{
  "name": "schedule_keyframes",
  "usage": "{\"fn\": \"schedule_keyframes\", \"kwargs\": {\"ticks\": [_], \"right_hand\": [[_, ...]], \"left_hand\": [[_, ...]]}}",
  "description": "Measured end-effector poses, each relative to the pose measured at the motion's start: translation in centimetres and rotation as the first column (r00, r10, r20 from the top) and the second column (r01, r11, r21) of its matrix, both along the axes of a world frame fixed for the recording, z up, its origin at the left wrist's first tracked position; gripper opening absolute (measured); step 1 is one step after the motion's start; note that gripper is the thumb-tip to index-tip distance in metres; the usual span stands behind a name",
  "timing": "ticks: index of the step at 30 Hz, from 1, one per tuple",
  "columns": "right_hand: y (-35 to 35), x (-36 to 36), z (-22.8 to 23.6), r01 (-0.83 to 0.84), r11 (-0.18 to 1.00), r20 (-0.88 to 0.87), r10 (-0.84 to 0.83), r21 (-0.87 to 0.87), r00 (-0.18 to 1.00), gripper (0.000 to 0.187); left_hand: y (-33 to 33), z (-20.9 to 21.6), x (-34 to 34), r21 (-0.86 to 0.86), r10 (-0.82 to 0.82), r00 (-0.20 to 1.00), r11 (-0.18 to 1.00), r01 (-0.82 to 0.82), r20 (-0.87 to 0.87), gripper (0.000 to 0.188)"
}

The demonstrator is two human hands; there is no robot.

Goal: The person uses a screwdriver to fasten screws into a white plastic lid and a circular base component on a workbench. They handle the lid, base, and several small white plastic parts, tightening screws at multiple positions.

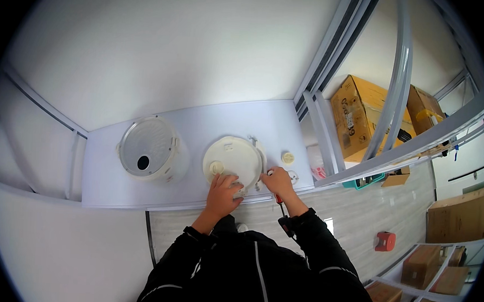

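Observation:
A white, round lid-like part (244,156) lies on the pale worktop, with a small round cap (216,167) on it. My left hand (223,195) grips its near edge, fingers bent over the top. Against the lid's right side is a curved white strip (262,158). My right hand (277,182) is closed around a screwdriver (278,199) at that side; its red part and thin shaft show below the hand, pointing back toward me. What the fingertips touch is hidden. Farther left stands a white cylindrical housing (167,168) with a ribbed interior and a black round spot.
On the worktop (194,113), a small cream cap (288,157) sits right of the lid, and a small white part (292,176) lies beside my right hand. A metal-framed shelf at right holds a yellow carton (359,113). A red stool (385,241) stands on the floor.

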State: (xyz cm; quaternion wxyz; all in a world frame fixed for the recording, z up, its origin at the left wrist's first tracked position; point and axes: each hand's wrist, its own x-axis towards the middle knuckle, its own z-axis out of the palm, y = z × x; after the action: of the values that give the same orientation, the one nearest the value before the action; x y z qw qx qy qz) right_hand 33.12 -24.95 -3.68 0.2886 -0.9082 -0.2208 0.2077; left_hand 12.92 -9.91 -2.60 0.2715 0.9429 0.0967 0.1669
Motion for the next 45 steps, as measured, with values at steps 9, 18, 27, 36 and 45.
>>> {"fn": "schedule_keyframes", "kwargs": {"ticks": [9,18,27,36,45], "right_hand": [[-1.3,0.4,-2.0,0.114,0.976,-0.097,-0.097,0.183,0.991,0.048],[-1.2,-1.7,5.8,0.282,0.832,-0.274,-0.164,0.477,0.948,0.02],[-1.5,-5.2,12.1,0.076,0.964,-0.066,-0.062,0.255,0.996,0.03],[-2.3,-6.4,13.1,0.018,0.964,0.155,-0.06,0.264,0.986,0.029],[-2.5,-7.7,13.4,-0.009,0.946,0.308,-0.097,0.324,0.946,0.025]], "left_hand": [[0.1,0.2,-0.2,0.074,-0.048,0.995,0.996,0.042,0.083,0.024],[2.8,4.3,-0.2,-0.453,0.352,0.856,0.877,-0.16,0.38,0.02],[2.3,2.6,-1.6,-0.865,0.544,0.787,0.501,-0.027,0.291,0.043],[-0.1,6.7,-2.9,-0.692,0.4,0.815,0.722,0.002,0.419,0.039],[-1.4,6.9,-2.9,-0.599,0.297,0.851,0.801,0.025,0.434,0.033]]}}
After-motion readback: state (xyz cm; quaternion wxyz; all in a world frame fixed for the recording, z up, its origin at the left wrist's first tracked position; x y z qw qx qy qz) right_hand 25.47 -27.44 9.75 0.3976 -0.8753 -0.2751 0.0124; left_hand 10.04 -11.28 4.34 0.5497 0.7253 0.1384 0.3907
